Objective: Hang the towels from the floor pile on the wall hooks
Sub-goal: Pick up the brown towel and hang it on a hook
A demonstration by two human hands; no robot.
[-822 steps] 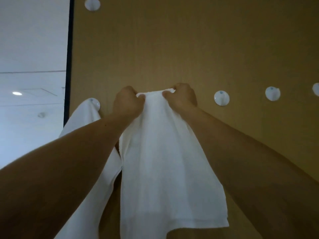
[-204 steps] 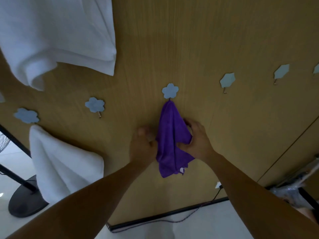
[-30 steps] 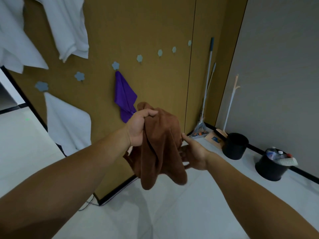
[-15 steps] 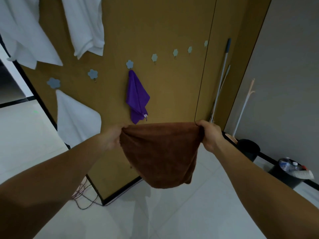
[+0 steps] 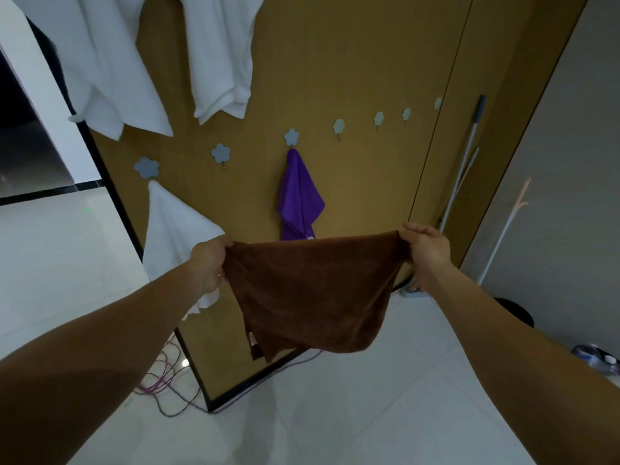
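Wooden wall (image 5: 352, 62), purple towel (image 5: 300, 199) behind brown towel (image 5: 312, 290)

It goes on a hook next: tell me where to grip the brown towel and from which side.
Grip the brown towel by its top corners, from the outer ends, as the left hand and right hand do. The edge between is stretched level, the rest sags below, so its middle should catch a free hook.

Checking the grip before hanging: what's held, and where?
A brown towel, stretched by its top edge: left hand grips one corner, right hand the other.
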